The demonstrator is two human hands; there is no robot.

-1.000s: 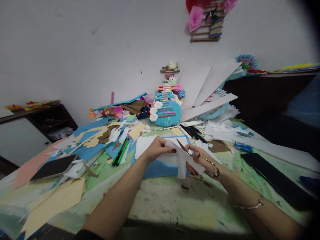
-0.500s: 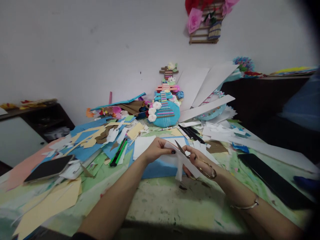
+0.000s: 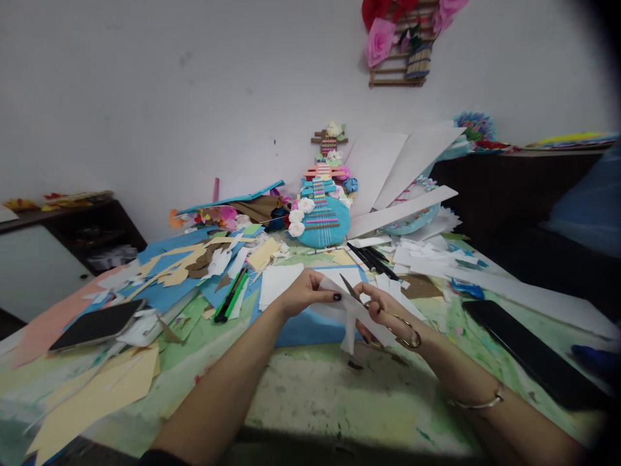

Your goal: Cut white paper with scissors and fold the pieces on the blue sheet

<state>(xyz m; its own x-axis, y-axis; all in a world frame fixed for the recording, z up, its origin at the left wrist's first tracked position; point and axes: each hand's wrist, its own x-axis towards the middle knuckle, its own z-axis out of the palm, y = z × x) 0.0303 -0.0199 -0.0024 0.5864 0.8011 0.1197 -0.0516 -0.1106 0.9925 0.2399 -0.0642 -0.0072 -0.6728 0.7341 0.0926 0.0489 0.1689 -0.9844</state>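
Note:
My left hand point(image 3: 308, 292) is closed on a sheet of white paper point(image 3: 345, 314), pinching its upper left part between thumb and fingers. Gold-handled scissors point(image 3: 356, 294) are in my right hand point(image 3: 381, 309), with fingers about the handles and the blades pointing up and left against the paper. A narrow strip of the paper hangs down below the blades. Both hands are raised over a blue sheet point(image 3: 295, 329) near the table's front, where more white paper point(image 3: 276, 285) lies.
Green and black cutters point(image 3: 231, 296) and a phone point(image 3: 97, 325) lie on the left among paper scraps. Black pens point(image 3: 373, 259) are behind my right hand. A long black object point(image 3: 528, 349) lies at right. A blue paper lute point(image 3: 324, 223) leans on the wall.
The white paper's lower right end has shifted slightly to the right beside the scissors. Both hands keep nearly the same position and grip.

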